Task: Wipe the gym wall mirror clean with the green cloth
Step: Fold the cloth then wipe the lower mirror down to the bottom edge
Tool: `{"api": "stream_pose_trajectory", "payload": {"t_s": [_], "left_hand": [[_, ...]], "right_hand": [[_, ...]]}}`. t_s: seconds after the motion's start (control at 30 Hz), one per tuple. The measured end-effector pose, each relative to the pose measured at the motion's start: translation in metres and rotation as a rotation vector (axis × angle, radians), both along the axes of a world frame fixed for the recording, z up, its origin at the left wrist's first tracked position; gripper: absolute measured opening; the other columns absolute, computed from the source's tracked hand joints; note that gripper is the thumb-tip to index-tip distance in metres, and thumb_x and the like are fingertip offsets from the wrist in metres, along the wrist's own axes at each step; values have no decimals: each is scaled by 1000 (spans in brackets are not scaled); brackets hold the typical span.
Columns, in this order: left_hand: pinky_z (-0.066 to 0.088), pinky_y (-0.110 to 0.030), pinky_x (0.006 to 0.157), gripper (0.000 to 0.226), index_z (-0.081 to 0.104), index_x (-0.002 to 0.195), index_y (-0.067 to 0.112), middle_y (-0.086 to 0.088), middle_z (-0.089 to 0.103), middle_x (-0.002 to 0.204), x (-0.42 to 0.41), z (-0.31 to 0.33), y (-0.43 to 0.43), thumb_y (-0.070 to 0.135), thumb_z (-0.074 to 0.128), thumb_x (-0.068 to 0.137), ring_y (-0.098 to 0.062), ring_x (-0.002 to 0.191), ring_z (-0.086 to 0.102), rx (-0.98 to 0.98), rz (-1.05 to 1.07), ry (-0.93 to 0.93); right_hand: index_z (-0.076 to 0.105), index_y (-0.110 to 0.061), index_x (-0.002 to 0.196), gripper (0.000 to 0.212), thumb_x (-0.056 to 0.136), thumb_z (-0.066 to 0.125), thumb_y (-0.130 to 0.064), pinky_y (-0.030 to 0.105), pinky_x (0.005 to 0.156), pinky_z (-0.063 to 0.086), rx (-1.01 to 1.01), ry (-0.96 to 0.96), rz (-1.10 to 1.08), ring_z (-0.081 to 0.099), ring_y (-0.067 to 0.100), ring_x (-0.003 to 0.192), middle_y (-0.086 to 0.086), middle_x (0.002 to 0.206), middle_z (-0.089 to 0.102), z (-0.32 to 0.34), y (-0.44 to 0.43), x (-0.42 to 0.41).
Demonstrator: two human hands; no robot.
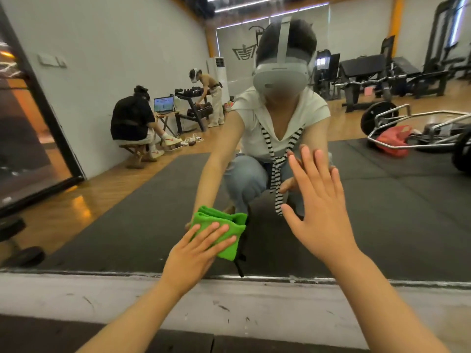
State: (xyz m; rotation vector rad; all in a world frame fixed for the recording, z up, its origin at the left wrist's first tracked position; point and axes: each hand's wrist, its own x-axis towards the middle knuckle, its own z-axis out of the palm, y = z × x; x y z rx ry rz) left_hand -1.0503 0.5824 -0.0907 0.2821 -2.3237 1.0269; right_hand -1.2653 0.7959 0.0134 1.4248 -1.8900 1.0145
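A person's two bare arms reach forward to a large wall mirror [122, 225] in a gym. The left hand [196, 248] is low, near the mirror's bottom edge. Its fingers are straight and spread, and they press a folded green cloth [235, 234] flat against the glass rather than clutching it. The cloth sits just above the grey ledge [254, 301] that runs below the mirror.

The right hand [316, 205] is higher and to the right. Its palm faces the glass with fingers straight, slightly apart and pointing up, and it holds nothing.

The mirror reflects the person squatting on a dark floor mat. Weight benches and a loaded bar are reflected behind them.
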Motion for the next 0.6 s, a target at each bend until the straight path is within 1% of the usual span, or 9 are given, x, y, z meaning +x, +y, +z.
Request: {"api": "stream_pose_trajectory", "payload": {"t_s": [0.03,0.1,0.13,0.23,0.3,0.33,0.4,0.47,0.6], "left_hand": [[7,-41,125,64,23,157,30,3,13,168,1,-9,2,29,42,96,-17,155,6,74,26,82],[4,-48,125,57,14,161,26,-4,2,169,1,-42,12,38,27,107,-25,156,3,176,80,180],[4,-50,125,57,10,162,24,-8,0,169,2,-60,17,40,21,108,-28,156,2,200,86,157],[9,-51,121,61,7,162,24,-6,-1,169,8,-93,23,45,21,106,-27,156,1,194,77,-12],[9,-47,122,65,6,161,27,-1,-3,169,10,-92,23,47,27,103,-21,156,0,232,96,3],[8,-46,123,66,6,161,27,1,-3,169,10,-89,23,46,29,102,-19,156,0,261,106,30],[7,-44,124,59,4,161,27,3,-5,169,5,-83,27,44,20,107,-18,156,0,325,114,94],[3,-43,125,57,1,162,28,2,-7,169,-9,-74,33,45,13,109,-19,156,-1,403,117,204],[-3,-43,125,61,-3,161,28,-2,-14,168,-43,-55,48,49,16,108,-23,155,-7,554,119,451]], "right_hand": [[18,-23,160,90,87,70,-24,38,124,-8,0,4,-8,-10,15,154,-2,168,2,-1,0,0],[19,-22,160,90,86,71,-24,41,124,-5,-16,0,-19,-8,17,154,-1,168,2,-6,-2,2],[19,-21,159,90,86,72,-24,42,125,-4,-33,-3,-23,-7,18,154,0,168,3,-9,-2,3],[21,-21,159,90,86,73,-24,46,125,0,-66,0,-33,-4,21,155,0,168,3,-15,-6,6],[21,-21,159,89,86,73,-23,48,124,0,-76,0,-34,-5,21,155,0,167,2,-17,-9,6],[22,-21,159,88,87,72,-24,49,124,-1,-80,1,-34,-6,22,155,0,167,2,-17,-11,6],[23,-21,159,83,88,66,-28,47,124,-4,-98,4,-42,-6,23,155,2,168,3,-18,-16,6],[25,-20,158,82,86,62,-32,45,123,-7,-111,4,-54,-5,25,155,4,168,5,-20,-20,6],[23,-22,159,83,85,61,-35,43,122,-11,-120,2,-64,-7,24,154,3,168,4,-24,-26,1]]}}
